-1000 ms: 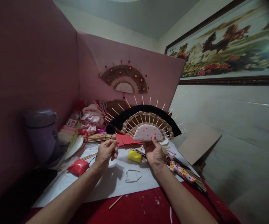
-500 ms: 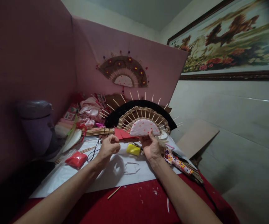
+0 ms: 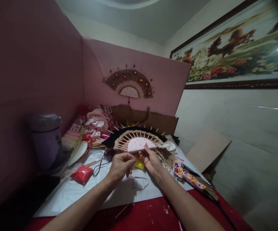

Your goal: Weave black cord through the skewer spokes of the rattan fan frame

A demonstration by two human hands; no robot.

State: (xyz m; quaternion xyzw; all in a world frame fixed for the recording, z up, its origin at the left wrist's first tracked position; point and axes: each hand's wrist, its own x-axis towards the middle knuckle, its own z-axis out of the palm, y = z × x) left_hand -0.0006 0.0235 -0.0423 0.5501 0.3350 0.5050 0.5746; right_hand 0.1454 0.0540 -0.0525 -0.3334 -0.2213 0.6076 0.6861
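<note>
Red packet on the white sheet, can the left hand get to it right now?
Probably yes: the left hand is near the red packet, with seemingly only a thin black cord between them.

Fan [image 3: 140, 144] before cardboard [image 3: 159, 121], packet [image 3: 139, 164] seemingly on paper [image 3: 57, 199]
</note>
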